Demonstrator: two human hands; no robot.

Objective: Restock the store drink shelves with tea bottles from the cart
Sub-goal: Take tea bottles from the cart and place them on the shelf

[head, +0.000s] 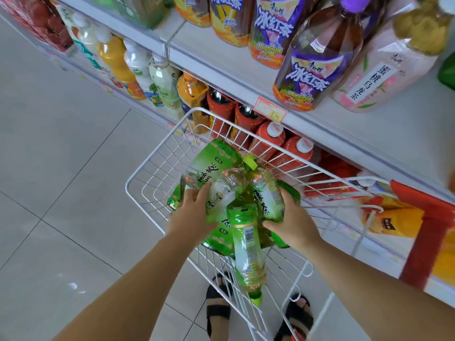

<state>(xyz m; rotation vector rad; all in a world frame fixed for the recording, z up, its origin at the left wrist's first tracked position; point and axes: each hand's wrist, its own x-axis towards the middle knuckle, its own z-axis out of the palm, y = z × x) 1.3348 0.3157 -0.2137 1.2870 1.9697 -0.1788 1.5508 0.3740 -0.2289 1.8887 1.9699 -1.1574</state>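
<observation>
Several green tea bottles point(216, 173) with green labels and caps lie piled in a white wire cart point(157, 153) below me. My left hand point(194, 212) grips a bottle on the left of the pile. My right hand point(293, 222) grips a bottle point(268, 193) on the right of the pile. Between the hands one bottle point(248, 252) points cap-down toward me. The white drink shelf point(221, 55) runs along the right, above the cart.
Purple-labelled iced tea bottles point(310, 67) and a pink peach oolong bottle point(379, 77) stand on the upper shelf. Orange, white and red drink bottles point(270, 136) fill the lower shelf behind the cart. A price tag point(269, 109) hangs on the shelf edge. Tiled floor point(61, 156) lies left.
</observation>
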